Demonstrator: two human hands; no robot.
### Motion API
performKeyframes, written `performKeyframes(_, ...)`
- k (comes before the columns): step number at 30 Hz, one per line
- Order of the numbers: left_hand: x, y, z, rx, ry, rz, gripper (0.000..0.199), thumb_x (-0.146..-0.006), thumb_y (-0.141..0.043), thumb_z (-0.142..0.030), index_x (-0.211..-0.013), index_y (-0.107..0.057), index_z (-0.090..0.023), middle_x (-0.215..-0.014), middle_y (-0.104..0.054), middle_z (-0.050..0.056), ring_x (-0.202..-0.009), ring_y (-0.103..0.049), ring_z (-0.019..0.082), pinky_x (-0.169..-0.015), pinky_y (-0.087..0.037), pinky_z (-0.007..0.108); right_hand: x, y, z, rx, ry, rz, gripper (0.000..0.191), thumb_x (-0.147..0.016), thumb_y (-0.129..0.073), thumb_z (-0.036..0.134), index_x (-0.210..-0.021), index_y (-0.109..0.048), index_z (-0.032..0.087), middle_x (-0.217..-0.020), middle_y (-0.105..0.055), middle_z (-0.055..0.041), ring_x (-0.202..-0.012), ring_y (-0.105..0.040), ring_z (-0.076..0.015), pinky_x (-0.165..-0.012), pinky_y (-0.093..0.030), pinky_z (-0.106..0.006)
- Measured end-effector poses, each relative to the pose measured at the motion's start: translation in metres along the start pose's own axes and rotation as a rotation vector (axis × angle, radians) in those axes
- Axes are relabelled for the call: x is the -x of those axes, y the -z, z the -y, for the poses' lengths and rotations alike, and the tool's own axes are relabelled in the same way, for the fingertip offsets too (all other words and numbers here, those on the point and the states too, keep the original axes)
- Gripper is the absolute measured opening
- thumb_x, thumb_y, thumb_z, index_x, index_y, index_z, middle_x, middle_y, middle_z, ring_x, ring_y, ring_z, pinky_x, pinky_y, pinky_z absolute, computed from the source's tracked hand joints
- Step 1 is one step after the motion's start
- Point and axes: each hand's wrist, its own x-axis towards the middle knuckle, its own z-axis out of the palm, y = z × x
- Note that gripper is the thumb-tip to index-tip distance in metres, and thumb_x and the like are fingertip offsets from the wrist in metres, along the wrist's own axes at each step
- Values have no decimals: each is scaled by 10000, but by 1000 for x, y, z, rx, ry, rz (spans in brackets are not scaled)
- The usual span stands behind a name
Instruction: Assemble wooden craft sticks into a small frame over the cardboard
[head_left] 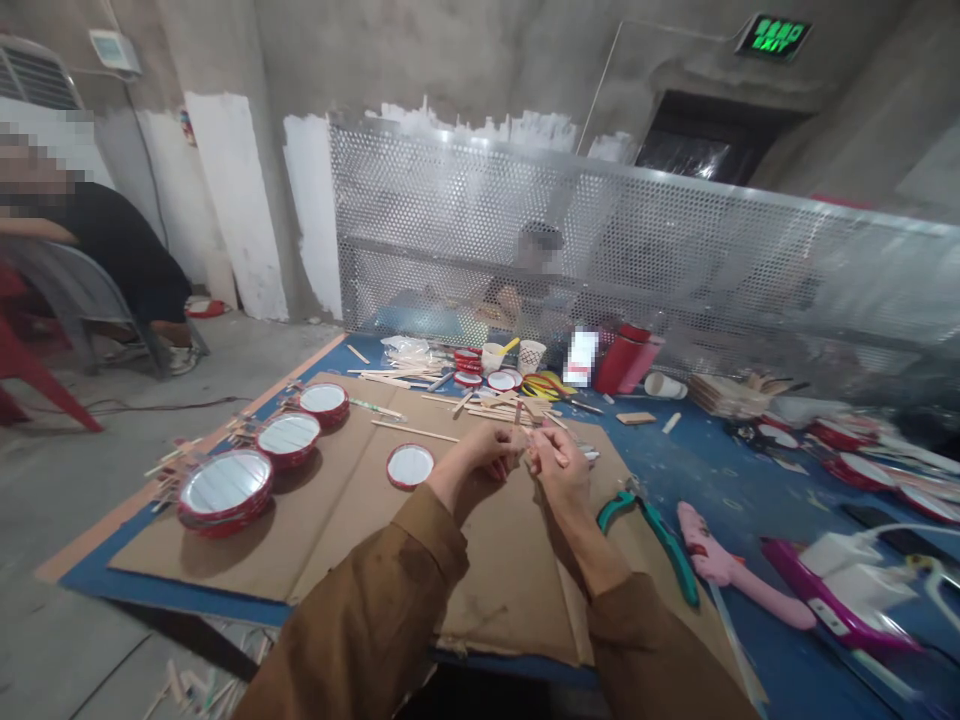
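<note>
My left hand (489, 450) and my right hand (559, 462) meet above the cardboard sheet (345, 540), both with fingers pinched together. What sits between the fingertips is small and mostly hidden; a short, dark, thin piece sticks up by the left fingers. To the left of my hands lies a round red-rimmed disc (410, 466) with a pale top. Wooden sticks (495, 405) are scattered just behind my hands. Teal-handled pliers (660, 540) rest to the right of my right forearm.
Red-rimmed round stacks (225, 490) line the left side, with sticks beside them. On the right lie a pink glue gun (712, 550) and a purple power strip (832, 600). A red bottle (624, 358) and paper cups (532, 355) stand before a perforated metal screen (450, 220). Other people sit beyond.
</note>
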Motion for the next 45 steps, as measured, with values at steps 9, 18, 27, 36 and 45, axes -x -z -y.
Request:
performKeyframes(9, -9, 2, 4, -3, 9, 58, 339, -910, -692, -357, -678, -534, -166, -487, -547, -29, -409, -534, 78, -474, -428, 164, 0, -2, -6, 6, 53, 78, 382, -873, -557, 598, -817, -634, 228, -565, -538, 42, -512, -507, -151, -510, -423, -269)
performKeyframes(18, -7, 1, 3, -5, 30, 41, 305, -951, -613, -265, -672, -544, -161, -480, -541, -27, -425, -554, 90, -490, -445, 178, -1, 2, -2, 110, 103, 78, 364, -883, -529, 552, -835, -667, 219, -580, -564, 19, -560, -526, -176, -558, -430, -290)
performKeyframes(27, -10, 1, 5, -25, 42, 29, 271, -900, -679, -335, -728, -583, -148, -478, -546, -31, -414, -548, 87, -472, -447, 172, 0, 1, -2, 58, 54, 71, 387, -869, -565, 578, -862, -671, 205, -557, -540, 38, -512, -503, -152, -516, -409, -271)
performKeyframes(36, 0, 3, -4, -50, 54, 41, 275, -928, -609, -201, -670, -526, -157, -504, -556, -27, -419, -547, 80, -500, -453, 177, -1, 1, -1, 41, 60, 46, 392, -857, -580, 590, -833, -659, 207, -542, -536, 39, -497, -502, -143, -502, -397, -263)
performKeyframes(45, 3, 2, -9, -65, 74, 34, 225, -951, -516, -123, -728, -541, -146, -515, -564, -28, -432, -556, 85, -526, -473, 190, -1, 1, -1, 30, 64, 49, 380, -868, -580, 573, -826, -654, 204, -555, -538, 39, -498, -497, -139, -500, -406, -258)
